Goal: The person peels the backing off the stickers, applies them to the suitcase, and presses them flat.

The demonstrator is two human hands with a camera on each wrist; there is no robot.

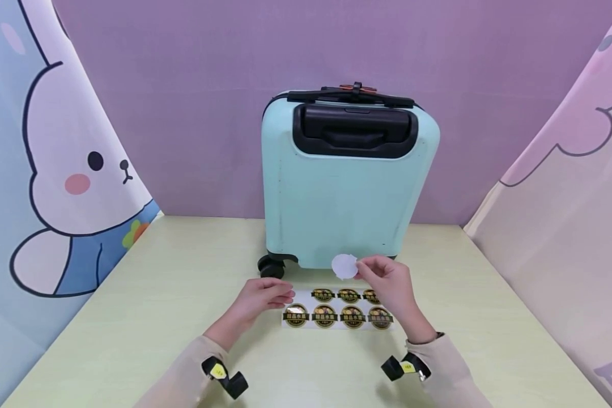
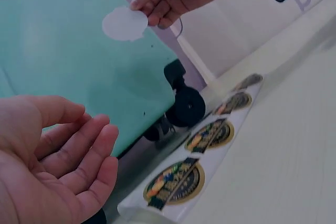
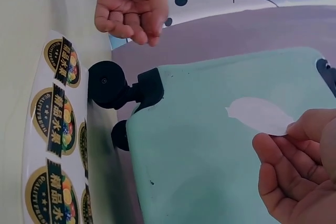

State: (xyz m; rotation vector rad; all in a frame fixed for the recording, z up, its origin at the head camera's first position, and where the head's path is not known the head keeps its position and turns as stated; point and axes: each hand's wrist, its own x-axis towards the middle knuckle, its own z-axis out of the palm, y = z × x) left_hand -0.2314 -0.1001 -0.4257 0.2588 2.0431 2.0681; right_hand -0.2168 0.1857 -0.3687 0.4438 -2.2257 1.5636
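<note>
My right hand [image 1: 391,283] pinches a round sticker [image 1: 344,266] at its edge between thumb and fingertips. The sticker's plain white side faces the head view, and it is held up before the lower part of a mint-green suitcase [image 1: 336,209]. My left hand [image 1: 260,303] hovers by the left end of a white sticker sheet [image 1: 301,296], fingers loosely curved with nothing between them, as the left wrist view shows. Round black-and-gold fruit labels [image 1: 324,317] sit on the sheet in two rows; the upper row's left spot is bare white.
The suitcase stands upright on the pale table [image 1: 183,260], with a black wheel [image 1: 271,267] at its lower left and a black recessed handle [image 1: 356,130] high on its face. Behind it hangs a purple backdrop [image 1: 209,113]. Cartoon-printed cloths flank both sides.
</note>
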